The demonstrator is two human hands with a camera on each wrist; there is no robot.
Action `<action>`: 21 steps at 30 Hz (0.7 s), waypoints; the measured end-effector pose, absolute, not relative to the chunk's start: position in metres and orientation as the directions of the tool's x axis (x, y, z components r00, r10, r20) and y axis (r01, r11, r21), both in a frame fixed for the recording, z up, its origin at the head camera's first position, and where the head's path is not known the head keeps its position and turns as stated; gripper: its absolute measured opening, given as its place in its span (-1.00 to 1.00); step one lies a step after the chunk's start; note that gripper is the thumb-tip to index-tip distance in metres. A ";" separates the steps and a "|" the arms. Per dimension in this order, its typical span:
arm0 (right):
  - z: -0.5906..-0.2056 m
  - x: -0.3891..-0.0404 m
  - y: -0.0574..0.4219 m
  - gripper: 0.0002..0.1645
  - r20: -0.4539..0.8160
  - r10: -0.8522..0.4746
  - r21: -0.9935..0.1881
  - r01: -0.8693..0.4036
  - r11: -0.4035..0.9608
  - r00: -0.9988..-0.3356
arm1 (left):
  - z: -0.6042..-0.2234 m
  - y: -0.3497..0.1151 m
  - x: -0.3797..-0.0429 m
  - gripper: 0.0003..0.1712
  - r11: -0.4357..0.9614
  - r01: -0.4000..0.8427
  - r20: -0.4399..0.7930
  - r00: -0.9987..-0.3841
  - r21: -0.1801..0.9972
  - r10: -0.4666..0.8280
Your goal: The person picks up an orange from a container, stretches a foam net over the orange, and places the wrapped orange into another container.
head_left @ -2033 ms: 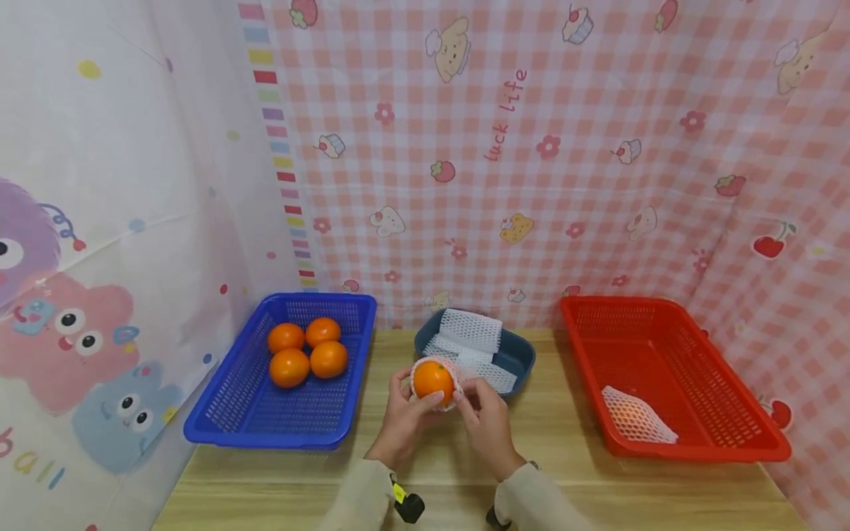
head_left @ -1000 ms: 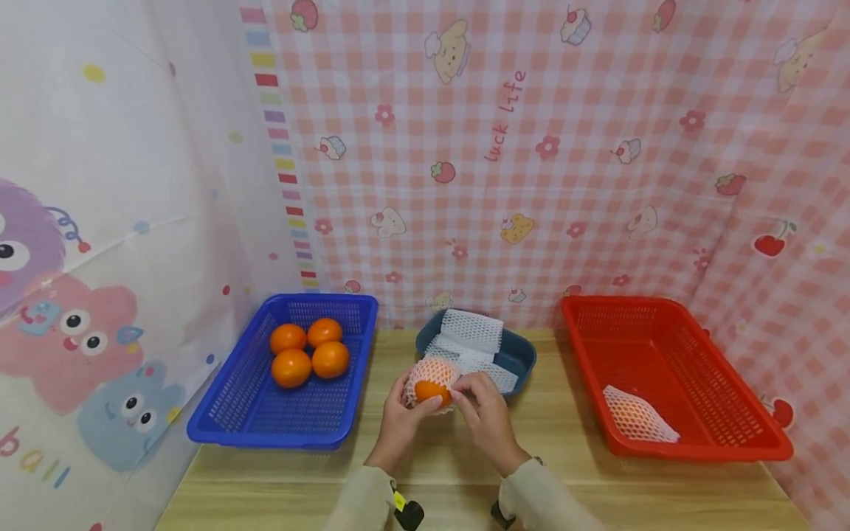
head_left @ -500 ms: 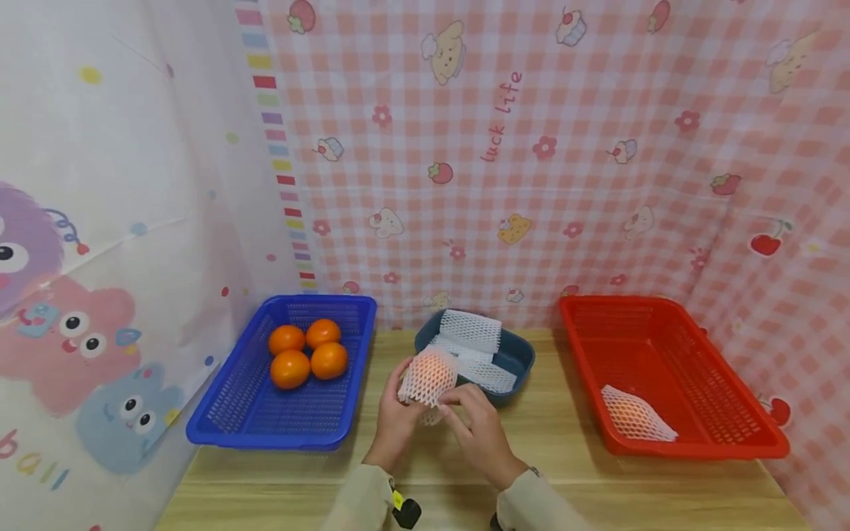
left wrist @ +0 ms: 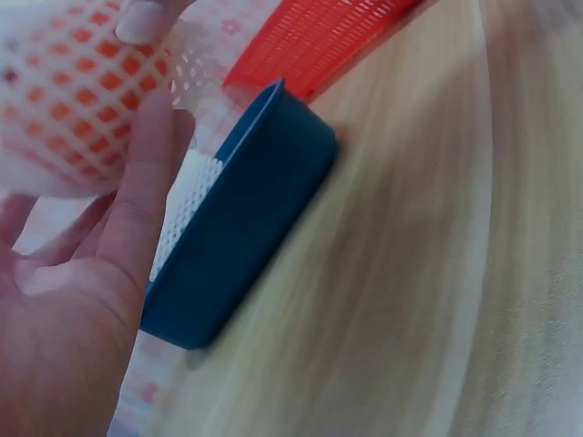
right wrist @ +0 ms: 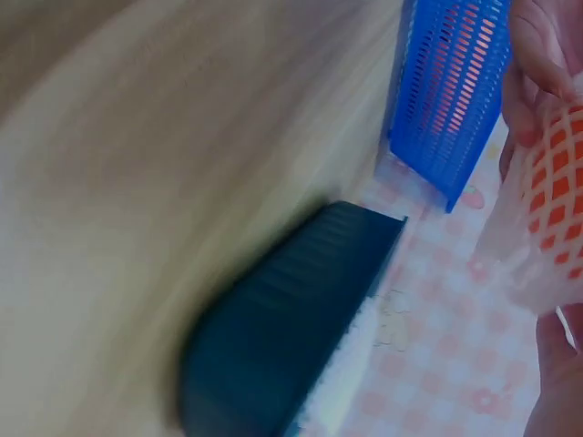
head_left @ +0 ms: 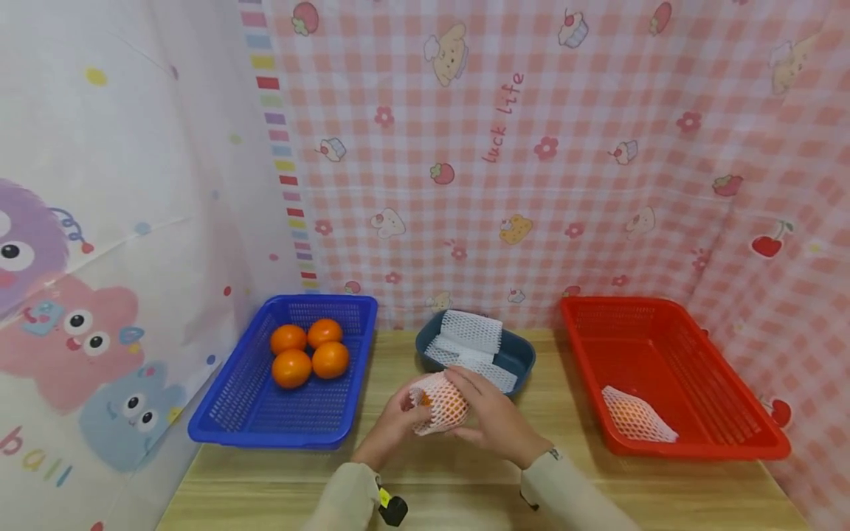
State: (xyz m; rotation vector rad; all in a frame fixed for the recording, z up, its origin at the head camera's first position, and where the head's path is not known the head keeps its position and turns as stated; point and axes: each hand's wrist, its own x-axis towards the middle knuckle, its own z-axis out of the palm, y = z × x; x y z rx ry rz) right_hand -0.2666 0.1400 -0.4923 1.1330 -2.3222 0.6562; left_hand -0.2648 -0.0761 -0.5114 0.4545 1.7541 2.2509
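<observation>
Between both hands, above the table's middle, is an orange in a white foam net sleeve [head_left: 448, 404]; a bit of bare peel shows at the sleeve's open left end. My left hand [head_left: 390, 429] grips it from the left, its fingers partly hidden behind the net. From the right, my right hand [head_left: 499, 422] holds it with fingers over the top and thumb underneath. The left wrist view shows fingers against the netted orange [left wrist: 82, 100]. In the right wrist view the netted orange [right wrist: 557, 196] sits at the right edge.
A blue basket [head_left: 279, 428] with several bare oranges [head_left: 292, 369] stands left. Behind the hands, a dark teal tub [head_left: 518, 361] holds white foam nets [head_left: 471, 332]. The red basket [head_left: 690, 450] at right contains a netted orange [head_left: 637, 417]. Patterned cloth [head_left: 425, 147] hangs behind.
The sleeve, earlier leaving the orange's front bare, was drawn over it. Since then the netted orange has been turned so its open end faces left, and the right hand has shifted onto its right side.
</observation>
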 end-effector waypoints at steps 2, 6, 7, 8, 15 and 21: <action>-0.495 -0.265 0.141 0.22 0.580 -0.558 -0.275 -0.788 0.552 -0.593 | -0.513 -0.076 -0.263 -0.36 -0.279 -0.062 0.058 -0.914 0.958 0.402; -0.499 -0.264 0.140 0.25 0.591 -0.536 -0.337 -0.789 0.514 -0.602 | -0.514 -0.075 -0.261 -0.38 -0.318 -0.102 0.045 -0.905 0.942 0.424; -0.499 -0.264 0.140 0.24 0.604 -0.534 -0.336 -0.797 0.502 -0.591 | -0.514 -0.075 -0.261 -0.38 -0.316 -0.099 0.050 -0.901 0.943 0.432; -0.500 -0.264 0.139 0.24 0.615 -0.532 -0.334 -0.803 0.493 -0.582 | -0.513 -0.075 -0.261 -0.37 -0.316 -0.096 0.056 -0.896 0.944 0.440; -0.508 -0.268 0.141 0.14 0.661 -0.481 -0.307 -0.792 0.527 -0.576 | -0.484 -0.089 -0.258 -0.42 -0.053 0.084 0.096 -0.953 0.995 0.286; -0.518 -0.268 0.150 0.11 0.618 -0.460 -0.337 -0.744 0.577 -0.637 | -0.460 -0.133 -0.270 -0.54 0.493 0.313 0.359 -0.933 0.812 0.000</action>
